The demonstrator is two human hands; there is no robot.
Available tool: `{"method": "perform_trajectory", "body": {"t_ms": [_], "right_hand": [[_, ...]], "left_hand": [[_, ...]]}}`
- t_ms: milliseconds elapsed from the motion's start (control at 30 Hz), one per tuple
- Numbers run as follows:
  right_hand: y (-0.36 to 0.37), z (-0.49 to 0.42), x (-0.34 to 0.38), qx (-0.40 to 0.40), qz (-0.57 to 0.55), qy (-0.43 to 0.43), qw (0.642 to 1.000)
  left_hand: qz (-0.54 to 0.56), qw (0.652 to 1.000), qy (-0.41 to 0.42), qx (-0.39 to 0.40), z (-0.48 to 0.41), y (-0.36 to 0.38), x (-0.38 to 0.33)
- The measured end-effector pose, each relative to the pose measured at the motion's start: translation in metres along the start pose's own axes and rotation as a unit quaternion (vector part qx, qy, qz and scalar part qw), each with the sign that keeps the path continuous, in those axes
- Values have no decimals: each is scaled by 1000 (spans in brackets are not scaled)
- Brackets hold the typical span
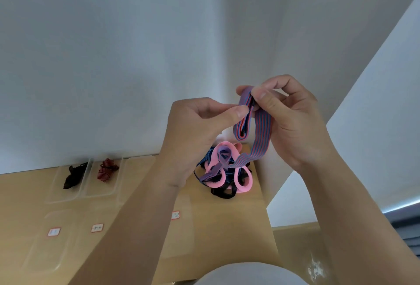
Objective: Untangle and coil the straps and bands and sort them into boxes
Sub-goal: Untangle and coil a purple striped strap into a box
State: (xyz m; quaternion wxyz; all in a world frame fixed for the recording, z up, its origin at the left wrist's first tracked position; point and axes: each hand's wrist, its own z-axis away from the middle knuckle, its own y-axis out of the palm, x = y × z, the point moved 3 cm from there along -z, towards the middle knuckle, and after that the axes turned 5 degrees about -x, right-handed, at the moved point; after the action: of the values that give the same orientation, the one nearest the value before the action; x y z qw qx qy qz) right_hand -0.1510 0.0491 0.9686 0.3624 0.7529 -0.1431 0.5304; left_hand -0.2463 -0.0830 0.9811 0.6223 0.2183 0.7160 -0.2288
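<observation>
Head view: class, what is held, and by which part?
The striped strap: right hand pinches its folded top, left hand pinches the loop beside it.

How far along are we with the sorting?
Done: a black strap and a red-striped strap lie in separate clear boxes. In hand: left hand and right hand both grip a blue-red striped strap, part coiled. Left: the tangled pile of pink, purple and black bands on the table.

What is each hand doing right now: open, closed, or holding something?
Left hand: closed, fingers pinching the striped strap.
Right hand: closed, fingers holding the same striped strap.
</observation>
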Motion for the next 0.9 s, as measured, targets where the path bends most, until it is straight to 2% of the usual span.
{"method": "perform_trajectory", "body": {"t_ms": [200,433,667,800,900], "right_hand": [[6,4,-3,9,-60,36,997],[3,2,-15,5,-1,24,1000],[-8,7,-24,9,70,32,997],[-17,3,-21,-20,95,22,995],[-23,0,-15,-50,72,31,996]], "left_hand": [[36,998,57,-10,-2,8,0],[1,997,72,-18,1,19,4],[54,993,44,-97,-4,12,4],[57,995,40,-71,-4,10,8],[45,997,47,-28,-6,6,9]]}}
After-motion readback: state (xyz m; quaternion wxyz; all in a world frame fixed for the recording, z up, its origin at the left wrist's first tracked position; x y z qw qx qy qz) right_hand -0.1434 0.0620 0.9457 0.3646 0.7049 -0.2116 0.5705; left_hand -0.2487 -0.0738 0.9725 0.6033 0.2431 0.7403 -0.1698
